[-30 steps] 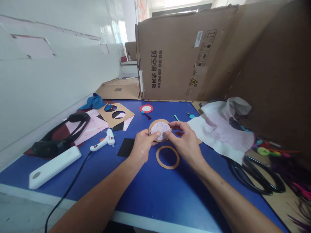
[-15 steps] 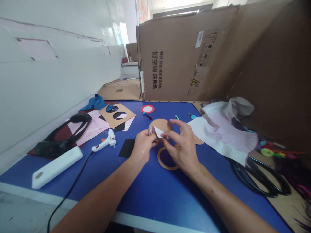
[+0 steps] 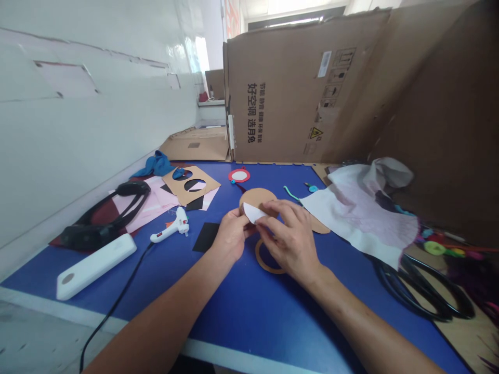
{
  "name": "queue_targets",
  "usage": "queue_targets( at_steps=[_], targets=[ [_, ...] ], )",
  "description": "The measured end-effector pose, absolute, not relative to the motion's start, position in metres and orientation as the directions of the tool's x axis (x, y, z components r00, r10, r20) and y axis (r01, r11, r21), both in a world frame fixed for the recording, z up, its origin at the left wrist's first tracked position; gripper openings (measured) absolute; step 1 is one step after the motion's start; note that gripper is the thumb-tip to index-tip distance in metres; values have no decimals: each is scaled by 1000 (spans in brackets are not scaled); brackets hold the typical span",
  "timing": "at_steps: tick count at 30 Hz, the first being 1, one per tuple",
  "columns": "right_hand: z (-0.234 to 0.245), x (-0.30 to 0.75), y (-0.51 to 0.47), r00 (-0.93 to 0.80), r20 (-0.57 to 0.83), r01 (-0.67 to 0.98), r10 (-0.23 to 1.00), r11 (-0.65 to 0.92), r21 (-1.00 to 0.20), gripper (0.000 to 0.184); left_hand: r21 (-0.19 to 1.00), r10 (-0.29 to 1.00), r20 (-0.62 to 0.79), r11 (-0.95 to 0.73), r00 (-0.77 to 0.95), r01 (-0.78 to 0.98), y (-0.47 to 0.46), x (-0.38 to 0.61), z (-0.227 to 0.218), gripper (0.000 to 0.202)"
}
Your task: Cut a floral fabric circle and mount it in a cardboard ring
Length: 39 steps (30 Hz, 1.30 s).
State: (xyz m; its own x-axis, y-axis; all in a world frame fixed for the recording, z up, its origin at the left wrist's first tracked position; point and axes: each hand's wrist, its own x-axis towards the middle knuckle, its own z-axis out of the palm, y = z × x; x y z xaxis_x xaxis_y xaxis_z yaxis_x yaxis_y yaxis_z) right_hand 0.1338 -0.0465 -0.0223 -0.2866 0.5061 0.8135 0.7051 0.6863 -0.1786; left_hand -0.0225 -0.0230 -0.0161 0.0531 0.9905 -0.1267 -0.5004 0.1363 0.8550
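Note:
A round tan cardboard disc [image 3: 257,196] is held above the table in my left hand [image 3: 231,236], its thumb and fingers closed at the near left edge. Against the disc lies a small white paper piece [image 3: 253,213], its near edge caught under the left thumb. My right hand [image 3: 293,236] pinches that paper with thumb and fingertips, the other fingers reaching over the disc. Below the right hand a tan cardboard ring [image 3: 262,263] lies on the table, partly covered. A black square [image 3: 205,237] is just left of my left hand.
On the left are a white glue gun [image 3: 171,228] with a cord, a white case [image 3: 95,267] and black headgear [image 3: 105,221]. White cloth [image 3: 358,208] and large black-handled scissors [image 3: 424,291] lie right. A big cardboard box [image 3: 288,104] stands behind; a red-rimmed disc [image 3: 239,175] lies before it.
The white paper has gone from a raised, folded point to lying flatter across the disc. My right fingers have lowered and closed in over it. The view has shifted slightly.

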Motion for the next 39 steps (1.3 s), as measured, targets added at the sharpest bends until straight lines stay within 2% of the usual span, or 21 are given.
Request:
queue_targets(
  at_steps=[4, 10, 14, 20, 24, 28, 31, 33, 34, 35, 37, 38, 39],
  targets=[
    [-18, 134, -51, -329, 781, 689, 531, 701, -186, 29, 829, 993, -100, 120, 67, -546, -21, -23, -15, 32],
    [-10, 138, -57, -277, 854, 657, 440, 735, -166, 32, 830, 994, -80, 111, 79, -547, -20, -27, -10, 39],
    [-6, 141, -59, -210, 890, 625, 405, 756, -197, 34, 808, 998, -61, 70, 36, -585, -18, -32, -10, 39],
    [3, 144, -57, 121, 890, 562, 440, 708, -426, 28, 769, 995, -92, 55, -26, -637, -17, -33, 6, 36],
    [4, 145, -50, 275, 721, 455, 636, 574, -681, 27, 783, 996, -88, 50, -31, -620, -28, -42, 23, 35],
    [-4, 135, -45, 91, 499, 237, 862, 468, -851, 32, 798, 995, -61, 0, -81, -603, -53, -88, 28, 35],
    [-10, 108, -53, -216, 300, 136, 929, 333, -933, 32, 816, 972, -51, -93, -231, -571, -76, -150, 30, 32],
    [-11, 79, -62, -410, 237, 195, 881, 338, -921, 27, 816, 931, -57, -166, -361, -554, -92, -192, 32, 30],
    [-10, 61, -67, -485, 236, 279, 842, 404, -871, 23, 811, 904, -87, -180, -419, -557, -101, -210, 34, 29],
    [-8, 43, -72, -544, 260, 360, 798, 502, -786, 23, 800, 872, -109, -208, -477, -563, -110, -225, 36, 29],
    [-4, 4, -77, -668, 270, 472, 694, 675, -567, 35, 785, 840, -144, -224, -523, -577, -127, -246, 38, 35],
    [-1, -15, -78, -713, 237, 525, 660, 727, -443, 41, 789, 821, -167, -222, -547, -573, -136, -251, 39, 38],
    [1, -33, -77, -729, 219, 540, 649, 741, -399, 45, 790, 812, -183, -214, -554, -575, -144, -255, 38, 39]
  ],
)
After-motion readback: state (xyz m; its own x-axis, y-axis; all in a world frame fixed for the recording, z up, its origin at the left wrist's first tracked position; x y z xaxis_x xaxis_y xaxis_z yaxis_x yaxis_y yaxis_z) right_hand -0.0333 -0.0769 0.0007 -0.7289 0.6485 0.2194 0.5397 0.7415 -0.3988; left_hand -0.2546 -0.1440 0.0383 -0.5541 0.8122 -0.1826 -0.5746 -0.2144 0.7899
